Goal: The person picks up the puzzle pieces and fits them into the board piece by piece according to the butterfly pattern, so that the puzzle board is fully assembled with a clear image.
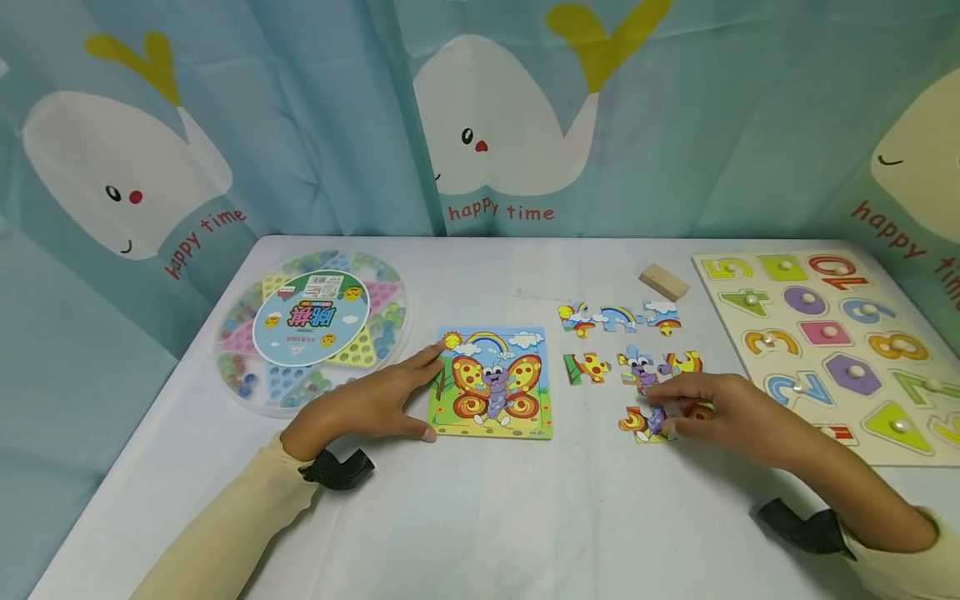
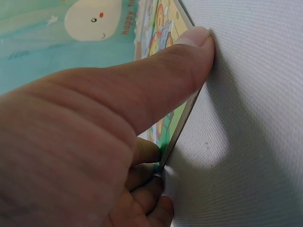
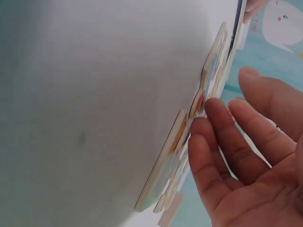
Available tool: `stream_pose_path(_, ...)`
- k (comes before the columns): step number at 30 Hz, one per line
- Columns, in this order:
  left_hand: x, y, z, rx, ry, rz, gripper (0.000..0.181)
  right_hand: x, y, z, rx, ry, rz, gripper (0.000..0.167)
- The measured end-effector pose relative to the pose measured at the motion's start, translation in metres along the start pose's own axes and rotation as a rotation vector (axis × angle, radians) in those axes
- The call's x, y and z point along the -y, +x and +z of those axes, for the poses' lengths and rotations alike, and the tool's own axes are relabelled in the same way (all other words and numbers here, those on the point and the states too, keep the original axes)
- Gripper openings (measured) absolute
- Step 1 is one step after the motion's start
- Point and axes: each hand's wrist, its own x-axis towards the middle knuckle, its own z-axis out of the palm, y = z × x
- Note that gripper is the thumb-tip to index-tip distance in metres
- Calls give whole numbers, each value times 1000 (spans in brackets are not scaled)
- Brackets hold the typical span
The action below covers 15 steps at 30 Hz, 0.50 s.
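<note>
A square butterfly jigsaw puzzle board (image 1: 491, 387) lies flat with its picture facing up. My left hand (image 1: 386, 396) rests along its left side, thumb at the front left corner, fingers by the far left corner; in the left wrist view the thumb (image 2: 175, 71) lies straight against the board's edge. To the right lie several loose puzzle pieces (image 1: 618, 319) in rough rows. My right hand (image 1: 738, 412) is over the lower right ones, partly hiding an orange piece (image 1: 699, 412). In the right wrist view its fingers (image 3: 236, 151) are slightly bent, their tips at the pieces; nothing is pinched.
A round Chinese checkers set (image 1: 311, 329) with marbles stands at the left. A small wooden block (image 1: 663, 282) lies behind the pieces. At the right is a number and shape peg board (image 1: 780, 308). A whale-print curtain (image 1: 337, 167) hangs behind the white table (image 1: 465, 517).
</note>
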Motion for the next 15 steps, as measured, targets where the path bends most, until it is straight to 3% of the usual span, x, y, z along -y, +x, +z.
stream_pose_path(15, -2, -1, 0, -7, -8, -4, 96, 8, 4, 6, 26, -127, -39, 36)
